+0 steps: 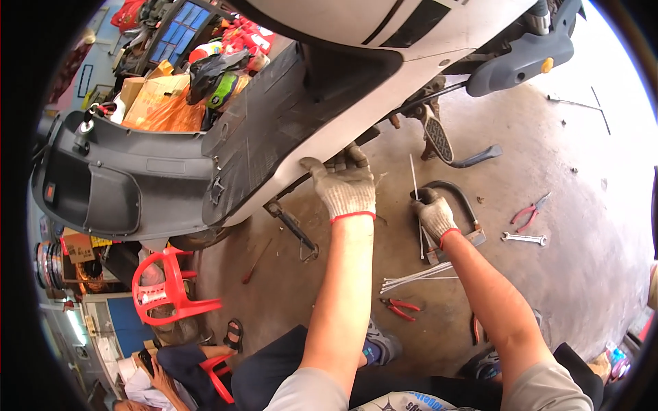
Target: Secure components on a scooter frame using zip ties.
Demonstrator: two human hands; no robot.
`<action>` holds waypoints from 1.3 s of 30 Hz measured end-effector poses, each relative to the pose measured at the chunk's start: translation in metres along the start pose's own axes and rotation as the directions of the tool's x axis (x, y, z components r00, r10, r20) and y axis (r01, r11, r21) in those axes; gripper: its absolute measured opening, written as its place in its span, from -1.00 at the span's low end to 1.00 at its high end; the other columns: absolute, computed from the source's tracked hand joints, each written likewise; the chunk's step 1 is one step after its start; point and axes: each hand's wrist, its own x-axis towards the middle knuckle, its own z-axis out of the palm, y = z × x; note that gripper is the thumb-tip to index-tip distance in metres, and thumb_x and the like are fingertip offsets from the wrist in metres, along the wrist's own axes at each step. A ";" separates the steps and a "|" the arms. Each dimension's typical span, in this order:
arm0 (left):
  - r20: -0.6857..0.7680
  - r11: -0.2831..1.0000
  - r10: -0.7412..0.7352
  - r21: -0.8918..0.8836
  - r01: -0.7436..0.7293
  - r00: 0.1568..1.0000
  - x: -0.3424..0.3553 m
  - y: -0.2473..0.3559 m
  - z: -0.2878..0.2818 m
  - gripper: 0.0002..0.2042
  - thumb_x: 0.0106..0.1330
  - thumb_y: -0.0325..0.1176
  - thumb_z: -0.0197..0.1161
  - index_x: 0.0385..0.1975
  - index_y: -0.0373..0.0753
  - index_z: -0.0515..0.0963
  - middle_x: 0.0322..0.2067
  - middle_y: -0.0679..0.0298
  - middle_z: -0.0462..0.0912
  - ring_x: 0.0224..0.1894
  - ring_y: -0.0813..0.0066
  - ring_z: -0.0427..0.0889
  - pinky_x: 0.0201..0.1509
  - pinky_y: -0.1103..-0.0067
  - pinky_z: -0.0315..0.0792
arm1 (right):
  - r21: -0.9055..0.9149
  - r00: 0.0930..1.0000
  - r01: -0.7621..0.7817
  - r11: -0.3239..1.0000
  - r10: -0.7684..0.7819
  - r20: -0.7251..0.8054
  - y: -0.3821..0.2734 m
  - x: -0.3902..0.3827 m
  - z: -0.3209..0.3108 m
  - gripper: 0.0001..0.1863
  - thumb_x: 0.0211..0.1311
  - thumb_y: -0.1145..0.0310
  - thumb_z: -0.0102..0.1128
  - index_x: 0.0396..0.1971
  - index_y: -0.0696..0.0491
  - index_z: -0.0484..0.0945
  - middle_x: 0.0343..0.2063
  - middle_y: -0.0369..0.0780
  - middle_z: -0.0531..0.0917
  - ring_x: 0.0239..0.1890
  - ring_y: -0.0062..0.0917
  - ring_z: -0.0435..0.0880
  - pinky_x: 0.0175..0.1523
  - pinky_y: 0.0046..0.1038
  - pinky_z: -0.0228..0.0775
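Observation:
Both of my hands wear pale knit gloves with dark grey fingers and red cuffs. My left hand [345, 183] is at the lower edge of the white scooter [336, 140], its thumb against the side panel and its fingers curled at the underside, where the tips are partly hidden. Off to the right, my right hand [436, 214] pinches a long, thin white strip [413, 175] that looks like a cable tie and stands nearly upright in view. A black U-shaped lock [469, 205] lies around and behind this hand. More white strips [411, 279] are bundled on the floor just below it.
Red-handled pliers [401, 309], cutters [528, 216], a wrench [524, 239], a screwdriver [255, 264] and a T-shaped tool [582, 104] lie about the concrete floor. The scooter's side stand [295, 229] sticks down. A red chair [168, 288] and a seated person [161, 383] are at left.

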 end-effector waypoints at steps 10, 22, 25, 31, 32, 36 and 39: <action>0.114 0.991 -0.008 0.131 -0.007 0.993 0.007 0.005 -0.014 -0.48 0.40 0.20 -0.01 -0.11 -0.21 0.47 -0.31 0.24 0.56 -0.31 0.34 0.55 -0.30 0.50 0.46 | -0.055 0.913 0.394 0.917 -0.398 -0.089 -0.058 -0.004 0.020 -0.63 0.20 0.25 0.17 -0.03 0.09 0.59 -0.13 0.03 0.65 -0.04 -0.17 0.65 0.09 -0.24 0.44; 0.043 0.993 -0.037 0.115 0.032 0.998 0.007 0.012 -0.007 -0.42 0.43 0.25 -0.15 -0.06 -0.20 0.50 -0.26 0.24 0.62 -0.33 0.32 0.57 -0.39 0.49 0.46 | 0.986 0.928 -0.155 0.057 -0.334 0.165 -0.150 0.027 0.043 -0.60 0.38 0.31 0.04 0.16 0.09 0.37 0.02 -0.17 0.56 0.04 -0.32 0.52 0.08 -0.29 0.39; 0.114 0.983 -0.009 0.182 -0.012 0.993 0.002 0.011 -0.008 -0.42 0.44 0.24 -0.15 -0.07 -0.21 0.50 -0.27 0.24 0.63 -0.32 0.30 0.58 -0.37 0.50 0.48 | 0.961 0.893 -0.272 -0.045 -0.383 0.235 -0.148 0.033 0.043 -0.59 0.33 0.35 0.06 0.15 0.13 0.37 0.02 -0.12 0.56 0.03 -0.29 0.51 0.08 -0.28 0.40; 0.069 0.991 -0.052 0.126 0.043 0.996 -0.003 0.002 0.001 -0.43 0.45 0.21 -0.16 -0.11 -0.24 0.52 -0.27 0.22 0.63 -0.33 0.33 0.58 -0.36 0.51 0.50 | 0.900 0.842 0.151 0.409 -0.530 0.100 -0.101 0.087 0.062 -0.63 0.25 0.48 -0.03 0.06 0.21 0.39 -0.11 -0.06 0.56 -0.16 -0.29 0.56 -0.21 -0.34 0.47; 0.054 0.986 -0.026 0.167 0.017 0.998 -0.001 0.000 0.000 -0.42 0.46 0.21 -0.16 -0.10 -0.24 0.52 -0.27 0.21 0.63 -0.33 0.33 0.58 -0.36 0.52 0.50 | 0.540 0.695 0.624 0.565 -0.718 -0.052 -0.092 0.094 0.067 -0.66 0.24 0.50 -0.06 0.01 0.24 0.40 -0.16 -0.05 0.55 -0.23 -0.29 0.57 -0.32 -0.36 0.46; 0.132 0.986 -0.026 0.166 0.004 0.991 0.006 0.017 -0.014 -0.41 0.46 0.22 -0.18 -0.11 -0.23 0.53 -0.29 0.21 0.64 -0.32 0.34 0.58 -0.33 0.53 0.49 | 0.980 0.941 -0.192 -0.055 -0.294 0.167 -0.154 0.035 0.051 -0.74 0.20 0.54 -0.10 -0.12 0.29 0.39 -0.27 -0.06 0.54 -0.36 -0.30 0.55 -0.47 -0.41 0.39; 0.059 0.979 -0.031 0.204 0.019 0.998 0.002 0.010 -0.004 -0.46 0.48 0.20 -0.19 -0.12 -0.21 0.49 -0.28 0.26 0.60 -0.34 0.40 0.53 -0.35 0.55 0.45 | 0.956 0.887 -0.293 0.000 -0.373 0.272 -0.145 0.056 0.047 -0.77 0.15 0.57 -0.12 -0.19 0.29 0.38 -0.29 -0.03 0.53 -0.40 -0.27 0.53 -0.49 -0.39 0.37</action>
